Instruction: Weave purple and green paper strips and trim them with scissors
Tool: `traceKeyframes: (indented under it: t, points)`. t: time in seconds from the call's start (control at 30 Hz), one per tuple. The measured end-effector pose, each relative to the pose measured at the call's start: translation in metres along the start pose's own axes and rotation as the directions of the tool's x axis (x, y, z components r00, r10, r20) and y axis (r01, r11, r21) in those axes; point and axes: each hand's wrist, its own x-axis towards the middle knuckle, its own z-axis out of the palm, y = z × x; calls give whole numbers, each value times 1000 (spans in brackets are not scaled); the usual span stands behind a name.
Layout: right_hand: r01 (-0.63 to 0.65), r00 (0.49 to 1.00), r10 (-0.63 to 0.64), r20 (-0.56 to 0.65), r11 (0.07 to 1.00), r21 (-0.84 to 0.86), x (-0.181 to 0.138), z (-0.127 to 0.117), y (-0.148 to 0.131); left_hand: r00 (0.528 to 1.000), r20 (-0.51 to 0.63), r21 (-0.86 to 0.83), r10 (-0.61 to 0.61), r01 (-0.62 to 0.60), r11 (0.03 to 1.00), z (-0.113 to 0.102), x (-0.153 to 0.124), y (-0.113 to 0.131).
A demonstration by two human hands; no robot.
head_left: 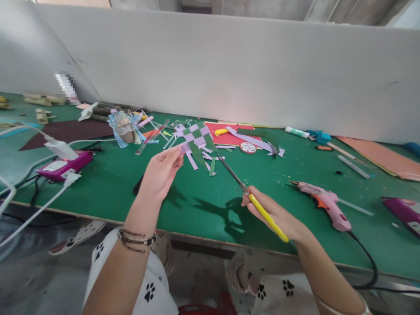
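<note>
Between the thumb and fingers of my left hand [162, 170] is the near-left edge of a woven paper piece [197, 136], a check of green and lilac strips with loose ends sticking out. My right hand [272, 212] is closed on yellow-handled scissors [265, 216]. Their blades point up and left, with the tips at or close to the right side of the weave; whether they touch it I cannot tell. Cut lilac and green paper scraps [212, 166] lie on the table just below and behind the weave.
On the green table [197, 210], a pink glue gun [323, 201] lies at right with its cord over the edge. A purple power strip [65, 165] with white plugs is at left. Behind are red paper [229, 139], a lilac strip [251, 139], a glue stick [297, 132] and a white partition [229, 70].
</note>
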Motion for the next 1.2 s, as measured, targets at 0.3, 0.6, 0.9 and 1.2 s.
traceKeyframes:
  t: [0.3, 0.6, 0.9, 1.2]
  points:
    - [124, 991, -122, 62, 991, -41, -3, 1, -12, 996, 58, 61, 72, -75, 995, 2, -6, 3]
    - [114, 991, -113, 70, 993, -20, -6, -5, -22, 992, 3, 174, 123, -122, 977, 1, -2, -6]
    - [125, 987, -127, 100, 992, 31, -3, -1, -17, 979, -27, 279, 202, -187, 942, 5, -6, -10]
    - [106, 989, -113, 94, 992, 73, -1, -3, -17, 983, 18, 317, 180, -176, 932, 1, -5, -8]
